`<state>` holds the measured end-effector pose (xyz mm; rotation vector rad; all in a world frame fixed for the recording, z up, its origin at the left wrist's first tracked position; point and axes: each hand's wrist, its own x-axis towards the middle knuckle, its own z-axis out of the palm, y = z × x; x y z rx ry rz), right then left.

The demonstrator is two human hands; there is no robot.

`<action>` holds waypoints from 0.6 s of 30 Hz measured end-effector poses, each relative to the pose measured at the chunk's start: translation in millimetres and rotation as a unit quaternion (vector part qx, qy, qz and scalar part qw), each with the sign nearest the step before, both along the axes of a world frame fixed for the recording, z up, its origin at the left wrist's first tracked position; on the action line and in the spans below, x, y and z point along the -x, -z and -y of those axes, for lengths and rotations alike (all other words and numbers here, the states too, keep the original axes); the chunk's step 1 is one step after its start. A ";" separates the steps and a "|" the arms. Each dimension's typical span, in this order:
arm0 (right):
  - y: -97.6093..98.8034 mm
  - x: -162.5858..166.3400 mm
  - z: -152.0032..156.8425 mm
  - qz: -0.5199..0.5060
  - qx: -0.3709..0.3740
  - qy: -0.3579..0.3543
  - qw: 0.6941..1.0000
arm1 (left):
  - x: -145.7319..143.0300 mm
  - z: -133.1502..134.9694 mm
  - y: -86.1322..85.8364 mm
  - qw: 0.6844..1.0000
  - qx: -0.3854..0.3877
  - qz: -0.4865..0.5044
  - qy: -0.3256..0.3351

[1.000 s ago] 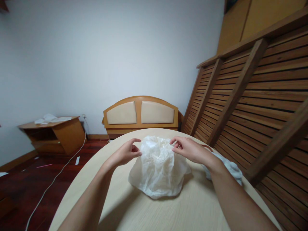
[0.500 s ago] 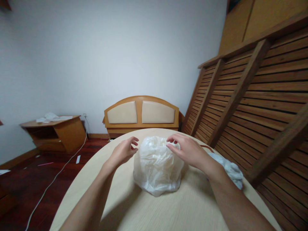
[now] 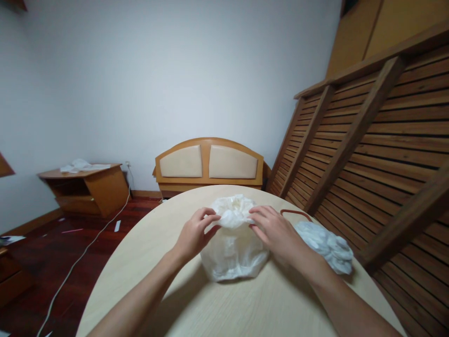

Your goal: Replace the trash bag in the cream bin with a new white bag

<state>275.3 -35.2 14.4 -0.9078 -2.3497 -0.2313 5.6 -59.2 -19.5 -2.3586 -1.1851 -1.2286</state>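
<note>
Round pale surface [image 3: 231,309], wood-grained. Translucent white bag [image 3: 233,264] upright on it, between the hands, its crumpled mouth uppermost. Left hand [image 3: 196,232] pinches the rim from the left, fingers curled over, thumb below; right hand [image 3: 275,230] grips opposite, same pose. Forearms angle inward from the near corners. Right of the bag: bluish-white crumpled bundle [image 3: 326,245], reddish-brown loop [image 3: 296,212] just behind. Farther off: padded headboard [image 3: 205,161] by the wall; slatted wooden frame [image 3: 403,135] leaning right.

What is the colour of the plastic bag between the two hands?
The plastic bag is translucent white, seen best in the current head view.
</note>
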 end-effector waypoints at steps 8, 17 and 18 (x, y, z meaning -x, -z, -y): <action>38.2 -1.1 13.7 -0.192 -0.151 0.014 0.970 | -5.8 16.5 14.0 0.999 -0.014 0.017 0.027; 46.6 4.9 27.9 -0.062 -0.225 -0.063 0.970 | 0.4 21.3 21.5 0.999 0.007 0.042 0.026; 47.6 6.0 27.9 -0.046 -0.230 -0.080 0.969 | -1.0 20.2 23.8 0.999 0.001 0.042 0.023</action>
